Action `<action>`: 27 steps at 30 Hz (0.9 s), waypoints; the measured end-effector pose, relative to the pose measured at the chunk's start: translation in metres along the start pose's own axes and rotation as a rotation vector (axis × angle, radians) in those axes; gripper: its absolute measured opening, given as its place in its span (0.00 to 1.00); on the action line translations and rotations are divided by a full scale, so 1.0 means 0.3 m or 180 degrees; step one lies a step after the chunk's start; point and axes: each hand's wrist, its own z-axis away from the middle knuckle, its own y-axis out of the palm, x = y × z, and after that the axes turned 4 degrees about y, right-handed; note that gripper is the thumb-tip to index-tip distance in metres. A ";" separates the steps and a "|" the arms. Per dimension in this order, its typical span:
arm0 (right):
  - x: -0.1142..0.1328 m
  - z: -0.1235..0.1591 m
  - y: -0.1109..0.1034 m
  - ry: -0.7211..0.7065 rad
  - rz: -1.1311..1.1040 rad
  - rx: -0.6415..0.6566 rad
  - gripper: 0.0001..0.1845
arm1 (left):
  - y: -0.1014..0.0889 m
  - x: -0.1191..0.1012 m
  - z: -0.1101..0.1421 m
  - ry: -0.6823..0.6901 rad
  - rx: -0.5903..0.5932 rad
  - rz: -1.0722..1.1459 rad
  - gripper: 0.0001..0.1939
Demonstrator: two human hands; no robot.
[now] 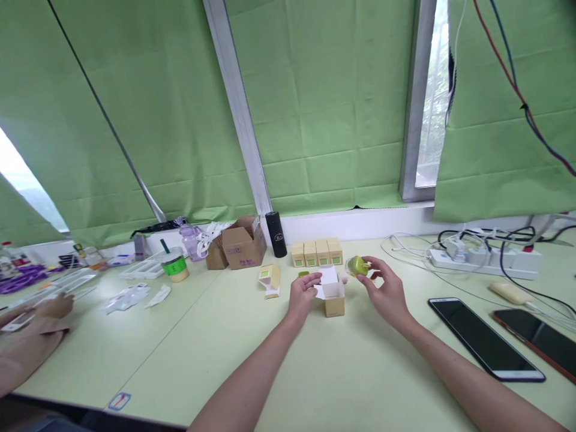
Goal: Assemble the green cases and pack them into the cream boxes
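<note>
A small open cardboard box [334, 307] with a white inside stands in front of me, its flaps up. My left hand [302, 295] is at its left side, thumb and fingers around a white flap. My right hand [384, 291] pinches a small rounded green item [359, 266], partly in clear plastic, above and right of the box. The item's exact kind is unclear. Behind my left fingers a bit of another green thing [304, 273] shows, mostly hidden. An opened small carton [269, 281] lies to the left. Several closed small boxes [317, 252] stand in a row behind.
A black bottle [276, 234], a larger cardboard box [244, 245] and a drink cup [174, 266] stand at the back left. Two phones [486, 337] and a power strip [486, 264] with cables lie on the right. A co-worker's hand [54, 306] is at far left.
</note>
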 end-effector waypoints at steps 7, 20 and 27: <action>0.066 0.046 0.015 -0.0309 -0.0294 0.0238 0.22 | 0.011 0.004 0.018 0.0126 0.0174 -0.0060 0.25; 0.024 0.054 0.034 -0.0755 0.0083 0.0901 0.19 | 0.017 -0.010 0.035 0.0122 0.0268 -0.0082 0.25; 0.004 0.045 0.023 -0.0951 0.0599 0.1082 0.18 | 0.019 -0.013 0.037 0.0023 0.0236 -0.0047 0.27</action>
